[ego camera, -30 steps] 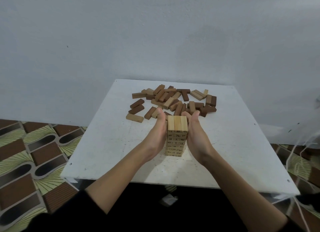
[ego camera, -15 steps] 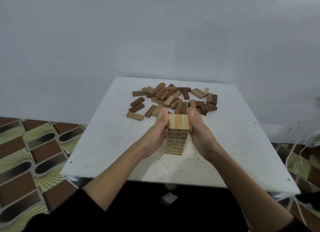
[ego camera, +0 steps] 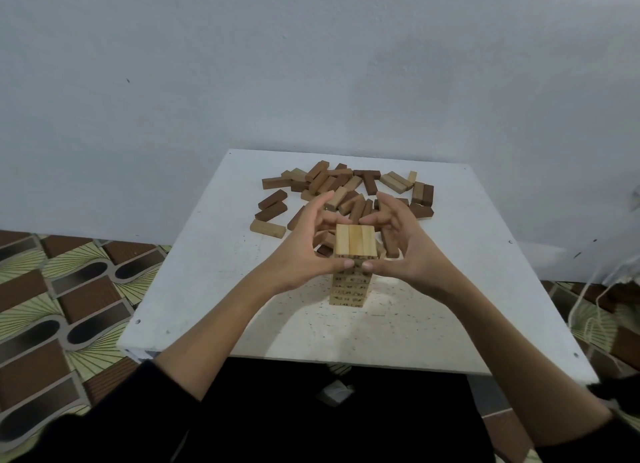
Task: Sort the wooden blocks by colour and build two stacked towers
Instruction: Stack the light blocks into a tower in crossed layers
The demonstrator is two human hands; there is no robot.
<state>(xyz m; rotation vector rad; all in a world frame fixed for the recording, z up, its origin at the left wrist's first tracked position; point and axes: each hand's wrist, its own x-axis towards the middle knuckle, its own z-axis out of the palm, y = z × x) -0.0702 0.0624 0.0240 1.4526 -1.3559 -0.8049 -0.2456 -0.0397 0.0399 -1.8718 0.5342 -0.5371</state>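
A tower of light wooden blocks (ego camera: 355, 240) stands in the middle of the white table (ego camera: 214, 268), three blocks across its top. My left hand (ego camera: 308, 244) cups its upper left side, thumb on the front face and fingers curled behind the top. On the right, my right hand (ego camera: 403, 246) mirrors this hold, with its thumb tip beside the left thumb. A loose pile of light and dark brown blocks (ego camera: 346, 189) lies behind the tower, partly hidden by my fingers.
One light block (ego camera: 267, 228) and two dark blocks (ego camera: 272, 204) lie apart at the pile's left. The table stands against a grey wall. Patterned floor tiles (ego camera: 52, 310) show on both sides, and white cords (ego camera: 595, 310) hang at the right.
Both hands have gone from flat palms pressed on the tower's sides to a curled hold around its top, thumbs in front and fingers behind. The tower has stayed in place.
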